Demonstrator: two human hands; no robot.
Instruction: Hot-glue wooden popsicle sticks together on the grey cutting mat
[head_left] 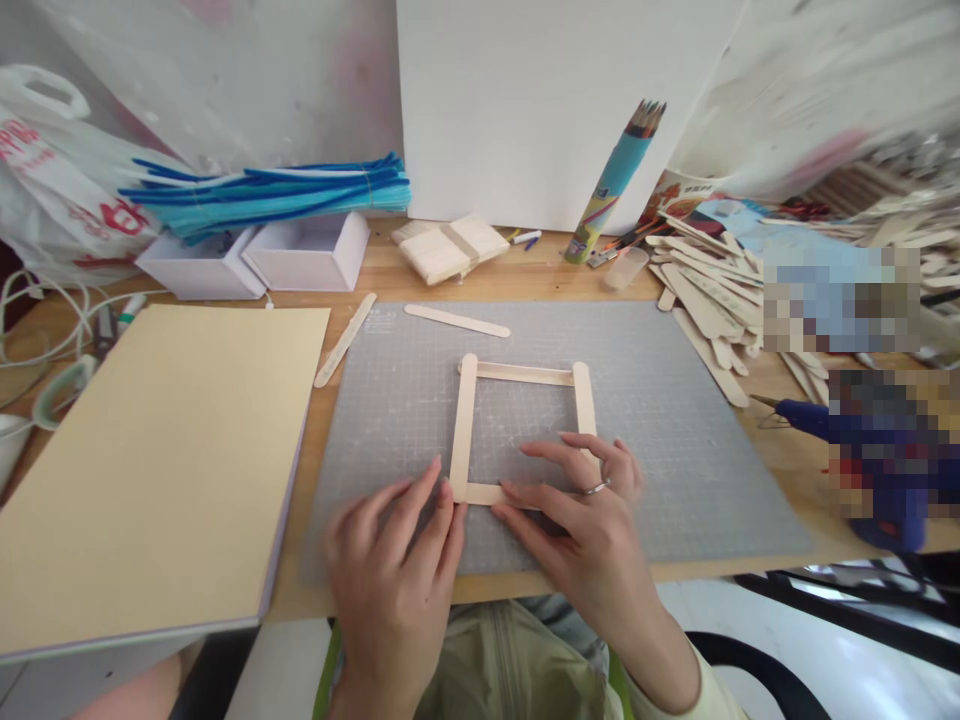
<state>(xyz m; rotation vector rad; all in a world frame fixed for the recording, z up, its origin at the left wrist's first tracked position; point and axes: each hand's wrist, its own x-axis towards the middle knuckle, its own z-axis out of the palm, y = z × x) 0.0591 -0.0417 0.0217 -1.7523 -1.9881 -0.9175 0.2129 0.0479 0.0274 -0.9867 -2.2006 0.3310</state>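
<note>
A square frame of wooden craft sticks lies on the grey cutting mat. My left hand rests on the mat with its fingertips pressed on the frame's near left corner. My right hand, wearing a ring, lies flat over the near stick and the near right corner, fingers stretched out. Neither hand holds anything. Two loose sticks lie nearby: one loose stick on the mat's far edge, another loose stick just left of the mat.
A large cream board lies on the left. Behind are two white boxes, blue pipe cleaners, a bundle of sticks, a tube of coloured pencils and a heap of sticks. A blue glue gun lies right.
</note>
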